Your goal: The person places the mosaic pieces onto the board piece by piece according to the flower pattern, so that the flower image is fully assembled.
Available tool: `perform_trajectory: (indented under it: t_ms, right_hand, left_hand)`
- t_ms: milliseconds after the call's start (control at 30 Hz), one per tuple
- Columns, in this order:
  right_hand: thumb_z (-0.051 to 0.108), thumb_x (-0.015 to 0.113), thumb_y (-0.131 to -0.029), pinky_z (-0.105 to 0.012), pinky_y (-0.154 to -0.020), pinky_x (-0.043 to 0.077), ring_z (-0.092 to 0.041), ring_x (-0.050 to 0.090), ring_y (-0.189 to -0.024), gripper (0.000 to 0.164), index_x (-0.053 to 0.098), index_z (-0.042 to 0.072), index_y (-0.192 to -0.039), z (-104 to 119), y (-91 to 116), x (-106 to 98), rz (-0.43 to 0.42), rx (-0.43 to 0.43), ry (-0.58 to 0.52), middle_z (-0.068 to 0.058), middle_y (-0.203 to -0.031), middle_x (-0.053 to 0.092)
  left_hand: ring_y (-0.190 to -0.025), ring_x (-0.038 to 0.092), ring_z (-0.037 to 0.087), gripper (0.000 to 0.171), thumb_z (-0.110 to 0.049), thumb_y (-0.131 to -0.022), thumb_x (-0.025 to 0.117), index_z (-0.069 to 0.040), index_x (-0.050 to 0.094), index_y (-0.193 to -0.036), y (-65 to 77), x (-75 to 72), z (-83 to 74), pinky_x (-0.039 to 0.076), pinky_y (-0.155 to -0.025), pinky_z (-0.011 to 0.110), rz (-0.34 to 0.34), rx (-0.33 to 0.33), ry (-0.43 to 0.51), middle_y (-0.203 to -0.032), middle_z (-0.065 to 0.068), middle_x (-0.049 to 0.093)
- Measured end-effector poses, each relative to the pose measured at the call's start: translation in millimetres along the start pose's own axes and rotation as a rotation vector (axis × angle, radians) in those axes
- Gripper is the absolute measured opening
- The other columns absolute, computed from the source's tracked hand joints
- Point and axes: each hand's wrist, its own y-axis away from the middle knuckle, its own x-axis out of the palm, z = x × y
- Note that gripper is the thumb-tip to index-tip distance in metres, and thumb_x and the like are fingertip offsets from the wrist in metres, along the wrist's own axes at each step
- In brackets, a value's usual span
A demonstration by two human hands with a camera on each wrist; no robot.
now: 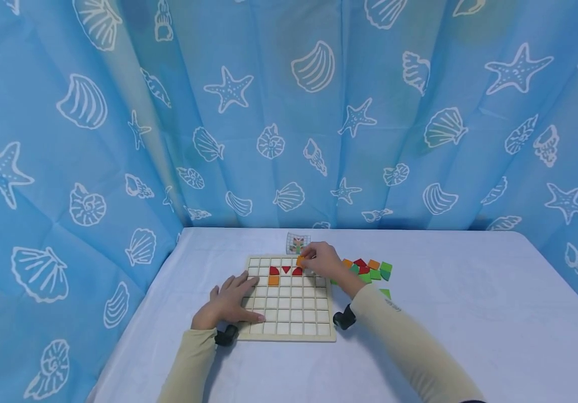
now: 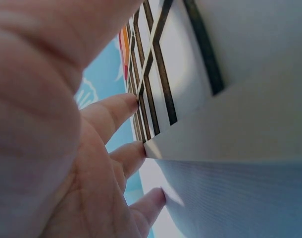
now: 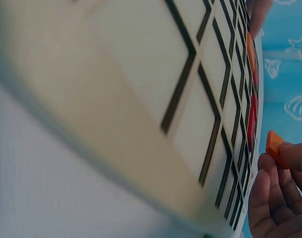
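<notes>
A wooden grid board (image 1: 289, 338) lies on the table, its cells white. Near its top sit two red rounded tiles (image 1: 274, 271) with a small red triangle tile (image 1: 286, 270) between them, and an orange square tile (image 1: 273, 280) below the left one. My right hand (image 1: 322, 259) pinches another orange square tile (image 3: 275, 148) between thumb and fingers, just over the board's upper rows. With fingers spread, my left hand (image 1: 230, 302) rests on the board's left edge; in the left wrist view its fingertips (image 2: 128, 101) touch the frame.
A small printed pattern card (image 1: 298, 243) lies behind the board. To the right is a loose pile of red, orange and green tiles (image 1: 371, 274), partly behind my right arm. A blue shell-print curtain (image 1: 289, 112) hangs along the table's far and left sides.
</notes>
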Motion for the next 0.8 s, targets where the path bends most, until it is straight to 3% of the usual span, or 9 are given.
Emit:
perform_trajectory:
  t_ms: [300, 800]
  right_hand:
    - [0.012, 0.071, -0.09, -0.031, -0.071, 0.054, -0.016, 0.063, -0.085, 0.011, 0.073, 0.011, -0.101, 9.2, 1.2, 12.0, 0.073, -0.06, 0.012, -0.003, -0.096, 0.069]
    - [0.008, 0.072, -0.088, -0.029, -0.071, 0.054, -0.014, 0.064, -0.086, 0.009, 0.074, 0.009, -0.096, 19.4, 6.2, 21.2, 0.109, -0.103, 0.037, -0.003, -0.096, 0.07]
  left_hand:
    - [-0.151, 0.014, 0.04, 0.104, -0.06, -0.069, 0.082, -0.027, 0.033, -0.155, -2.3, 1.2, 2.5, 0.009, -0.115, 0.072, 0.01, -0.009, -0.007, -0.166, 0.008, 0.02]
    - [-0.151, 0.015, 0.042, 0.104, -0.06, -0.07, 0.082, -0.025, 0.034, -0.155, -0.7, -1.0, 0.3, 0.01, -0.114, 0.073, 0.017, -0.008, -0.007, -0.165, 0.01, 0.021]
